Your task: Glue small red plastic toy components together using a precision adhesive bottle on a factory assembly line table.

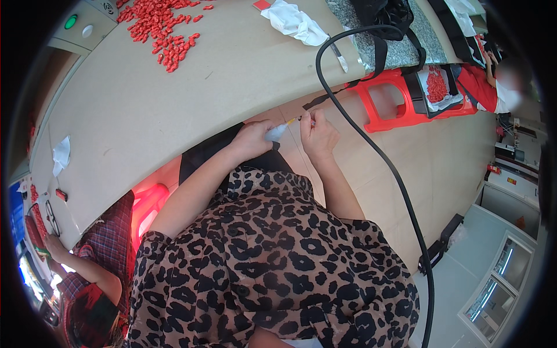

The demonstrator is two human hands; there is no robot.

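Note:
My left hand is closed around a small whitish, bottle-like thing with a narrow yellow tip. That tip points toward my right hand, which is held up just beside it with the fingers curled in. A tiny dark bit shows at the right fingertips; what it is, I cannot make out. Both hands are in front of my body, just off the near edge of the table. Many small red peanut-shaped pieces lie loose on the far left of the tabletop.
A black cable arcs down the right side. Crumpled white cloth and a thin blade-like tool lie at the back, beside a black bag. A red stool bears a tray of red pieces. Other people work at left and right.

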